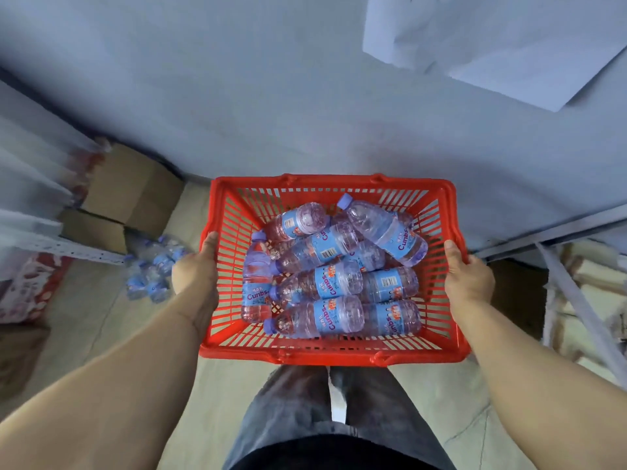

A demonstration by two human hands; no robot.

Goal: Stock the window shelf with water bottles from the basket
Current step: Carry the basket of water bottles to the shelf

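The person stands holding the red basket (334, 354) out in front of their legs at the centre of the frame, and it looks like the carrying step, before any bottle goes up. The left hand (195, 266) grasps the left rim with the thumb lying along the top edge and the fingers wrapped underneath out of sight; the right hand (468, 276) clasps the right rim the same way, thumb on top. Inside, the water bottles (330, 266) lie loose on their sides in a heap, blue labels and pale caps pointing every way, one propped up against the far right corner. No window shelf can be made out for certain; a grey-blue surface fills the upper frame. To do this well, I would say keep the basket level, since the loose bottles will likely roll and shift the weight, and set it down somewhere steady beside the shelf before freeing a hand. At the left of the frame a shrink-wrapped pack of bottles (152, 269) sits on the floor near some cardboard boxes (132, 188), worth stepping round.
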